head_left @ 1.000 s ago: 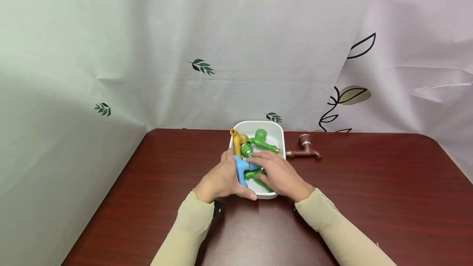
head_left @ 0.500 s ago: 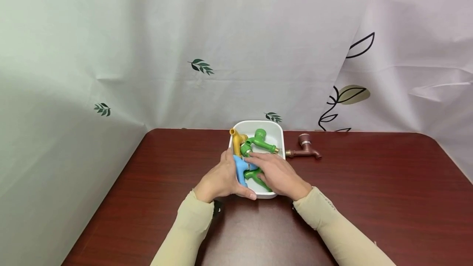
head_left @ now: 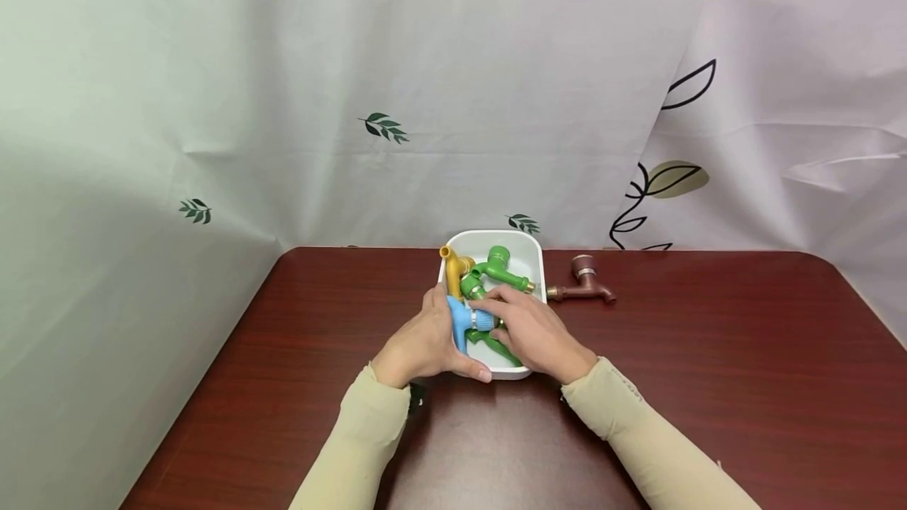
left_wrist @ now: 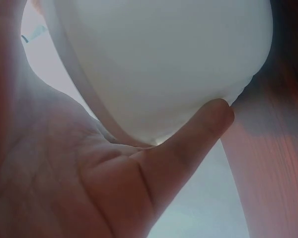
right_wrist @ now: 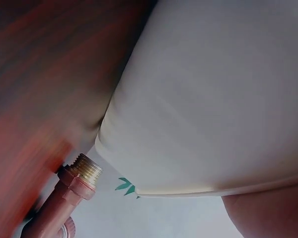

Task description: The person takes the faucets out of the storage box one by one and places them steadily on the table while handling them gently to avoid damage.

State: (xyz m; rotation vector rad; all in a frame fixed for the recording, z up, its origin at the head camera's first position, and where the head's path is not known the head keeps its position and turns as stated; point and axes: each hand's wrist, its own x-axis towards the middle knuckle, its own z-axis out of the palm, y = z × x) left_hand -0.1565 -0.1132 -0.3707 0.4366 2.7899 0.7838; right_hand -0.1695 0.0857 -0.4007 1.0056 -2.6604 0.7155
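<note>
A white plastic bin holds several plastic taps. Across its near left part lies a blue tap, its ribbed knob turned to the right. My right hand reaches over the bin's right side and holds that knob between fingers and thumb. My left hand holds the bin's near left corner, the thumb pressed along the outside of the front wall. Under the blue tap is a dark green tap. Behind it are a green tap, another green tap and a yellow tap.
A brown tap with a brass thread lies on the table just right of the bin; the right wrist view shows its threaded end near the bin's wall. The dark red table meets a pale curtain behind the bin.
My right fingers have bent and risen a little, uncovering more of the blue tap's knob, which has turned slightly. The left hand and the bin have stayed in place.
</note>
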